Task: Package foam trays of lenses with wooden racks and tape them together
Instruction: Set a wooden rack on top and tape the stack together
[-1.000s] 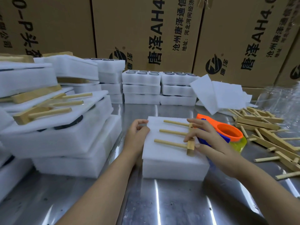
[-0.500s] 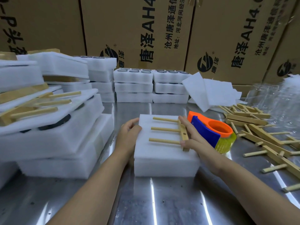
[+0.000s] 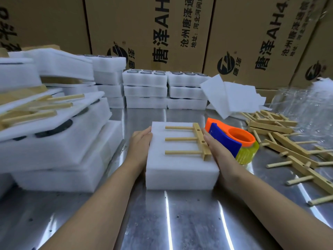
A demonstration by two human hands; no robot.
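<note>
While the thick white foam block (image 3: 180,168) sits in the middle of the shiny metal table (image 3: 180,222), you press on it from both sides, so it lies right between your hands. Your left hand (image 3: 140,143) lies flat against its left side, and your right hand (image 3: 218,150) lies along its right side, touching the bar of the light wooden rack with three pegs (image 3: 200,139) that rests on top. Your fingers are nearly straight and wrap round nothing, and the orange and blue tape holder (image 3: 232,141) sits just beside your right hand.
</note>
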